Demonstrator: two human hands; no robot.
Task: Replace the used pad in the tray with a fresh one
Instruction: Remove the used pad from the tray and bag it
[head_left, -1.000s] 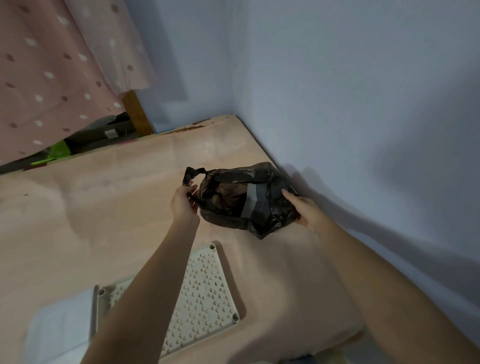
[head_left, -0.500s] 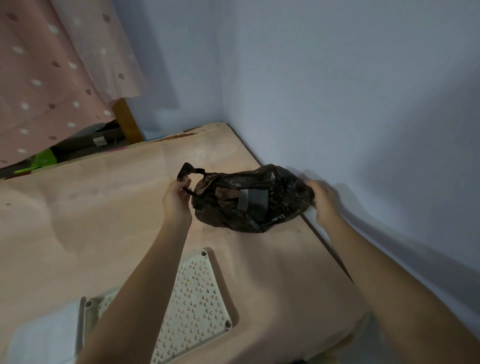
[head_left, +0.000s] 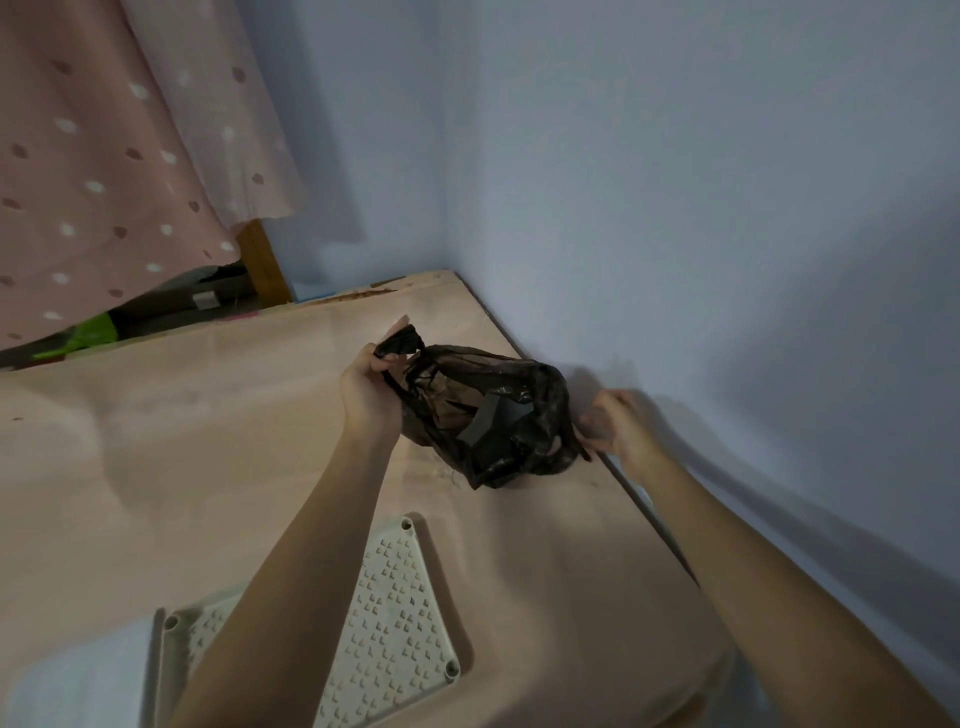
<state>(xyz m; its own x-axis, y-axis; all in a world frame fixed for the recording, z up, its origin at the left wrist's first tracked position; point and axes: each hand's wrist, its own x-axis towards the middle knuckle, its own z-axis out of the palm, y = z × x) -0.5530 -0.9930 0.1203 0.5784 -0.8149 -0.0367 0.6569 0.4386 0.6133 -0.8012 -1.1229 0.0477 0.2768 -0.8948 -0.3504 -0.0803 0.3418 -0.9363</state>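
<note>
Two hands work the black bag (head_left: 493, 421) on the surface (head_left: 208, 441): left hand (head_left: 371, 389) grips one handle, right hand (head_left: 621, 423) pinches the far one; best draw both together evenly, grid tray (head_left: 395, 623) lying nearer, apart.

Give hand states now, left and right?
Left hand: closed, gripping the black bag by its handle.
Right hand: pinching the bag's other handle.

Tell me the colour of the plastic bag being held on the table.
Black, slightly see-through plastic bag, with a grey patch inside; the head view shows it.
</note>
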